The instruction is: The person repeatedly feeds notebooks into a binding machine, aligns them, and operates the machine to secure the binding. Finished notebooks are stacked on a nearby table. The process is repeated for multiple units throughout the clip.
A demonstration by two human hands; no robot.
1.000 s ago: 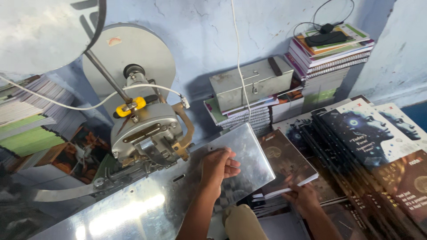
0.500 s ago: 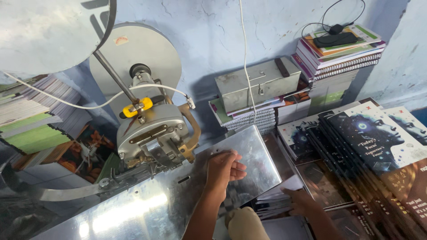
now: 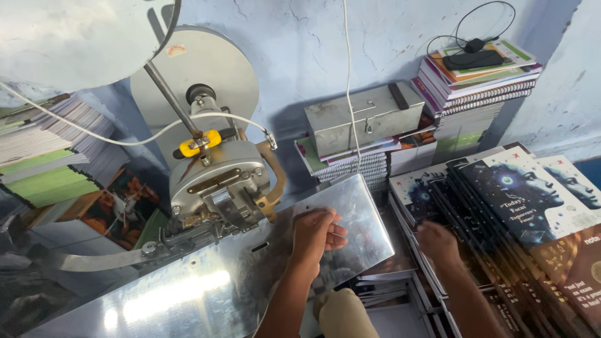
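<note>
Left hand [image 3: 316, 233] fingers curled, flat on shiny metal plate [image 3: 206, 288], right hand [image 3: 438, 241] blurred, fingers' grip unclear, reaching dark-covered notebooks [image 3: 494, 206]

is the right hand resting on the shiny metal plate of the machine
No, the right hand reaches over the fanned stack of dark notebooks, while the left hand is the one on the metal plate.
</note>
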